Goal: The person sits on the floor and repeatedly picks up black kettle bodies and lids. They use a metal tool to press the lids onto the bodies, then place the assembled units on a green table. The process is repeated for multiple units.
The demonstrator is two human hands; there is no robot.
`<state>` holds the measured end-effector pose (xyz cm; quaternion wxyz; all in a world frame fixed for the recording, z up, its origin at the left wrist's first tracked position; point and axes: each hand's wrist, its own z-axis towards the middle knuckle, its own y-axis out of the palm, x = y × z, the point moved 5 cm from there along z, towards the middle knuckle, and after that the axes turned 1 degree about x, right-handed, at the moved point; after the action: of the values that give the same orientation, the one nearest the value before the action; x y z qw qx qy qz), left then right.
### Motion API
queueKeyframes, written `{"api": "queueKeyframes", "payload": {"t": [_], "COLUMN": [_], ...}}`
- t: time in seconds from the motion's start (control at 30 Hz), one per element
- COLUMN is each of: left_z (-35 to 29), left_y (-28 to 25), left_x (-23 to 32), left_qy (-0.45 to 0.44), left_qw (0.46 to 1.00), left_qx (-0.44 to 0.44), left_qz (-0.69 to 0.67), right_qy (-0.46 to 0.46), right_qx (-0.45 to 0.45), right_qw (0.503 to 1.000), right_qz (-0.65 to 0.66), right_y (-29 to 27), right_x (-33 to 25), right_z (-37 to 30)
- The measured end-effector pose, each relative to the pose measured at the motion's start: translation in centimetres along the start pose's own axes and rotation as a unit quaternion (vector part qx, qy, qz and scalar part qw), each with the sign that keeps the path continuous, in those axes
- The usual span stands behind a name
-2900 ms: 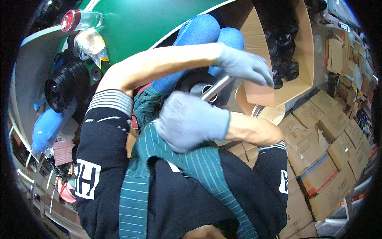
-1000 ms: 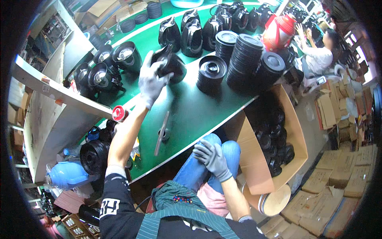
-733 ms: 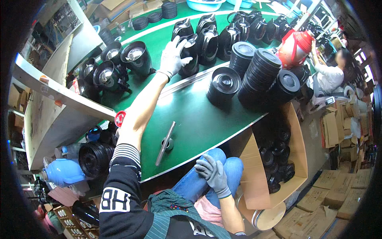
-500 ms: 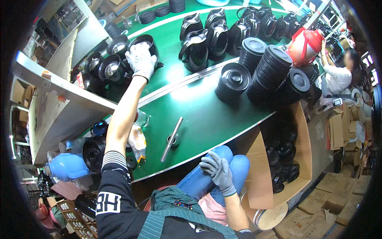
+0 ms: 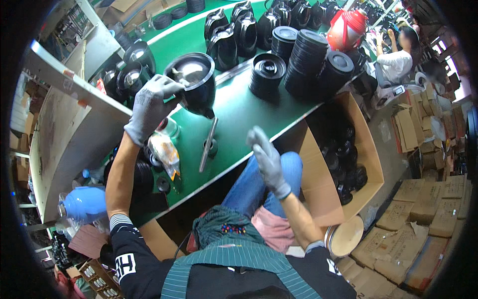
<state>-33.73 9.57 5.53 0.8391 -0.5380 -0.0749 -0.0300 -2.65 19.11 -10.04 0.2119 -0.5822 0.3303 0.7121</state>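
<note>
My gloved left hand (image 5: 148,107) grips a glossy black jug part (image 5: 203,94) by its near-left side, lifted over the green worktop. Its round opening faces up, the inside is shiny, and a spout-like tip points down toward me. My gloved right hand (image 5: 269,162) is raised in front of my knees, fingers stretched out and nothing in it. Between the hands, a metal rod (image 5: 205,154) slants on the green worktop (image 5: 239,117), across a small dark round piece. More black jug parts (image 5: 140,57) with shiny insides stand at the left.
Stacked black lids (image 5: 304,67) and rows of black jug parts (image 5: 244,35) stand along the far side. A red jug (image 5: 346,31) stands beyond them, near a seated person. An open carton (image 5: 321,184) of black pieces is at my right; a blue bottle (image 5: 85,204) is at left.
My left hand has lifted the black jug part from the group at the far left and brought it nearer. My right hand has risen off my lap, its fingers straightening.
</note>
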Motion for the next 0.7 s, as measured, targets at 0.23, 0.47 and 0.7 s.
{"api": "queueKeyframes", "payload": {"t": [0.23, 0.47, 0.7], "left_z": [-5.2, -14.1, -19.8], "left_y": [-4.1, -0.8, 6.6], "left_x": [12.2, 12.1, 15.3], "left_qy": [0.143, -0.044, -0.143], "left_qw": [0.959, 0.986, 0.921], "left_qx": [-0.144, 0.002, 0.067], "left_qz": [-0.196, -0.158, -0.357], "right_qy": [-0.249, -0.131, 0.174], "right_qx": [-0.289, -0.115, -0.004], "right_qw": [0.866, 0.961, 0.982], "right_qz": [-0.323, -0.216, -0.079], "right_y": [3.5, -0.4, -2.2], "right_x": [-12.3, -10.7, -8.7], "right_z": [0.4, -8.1, -10.0]}}
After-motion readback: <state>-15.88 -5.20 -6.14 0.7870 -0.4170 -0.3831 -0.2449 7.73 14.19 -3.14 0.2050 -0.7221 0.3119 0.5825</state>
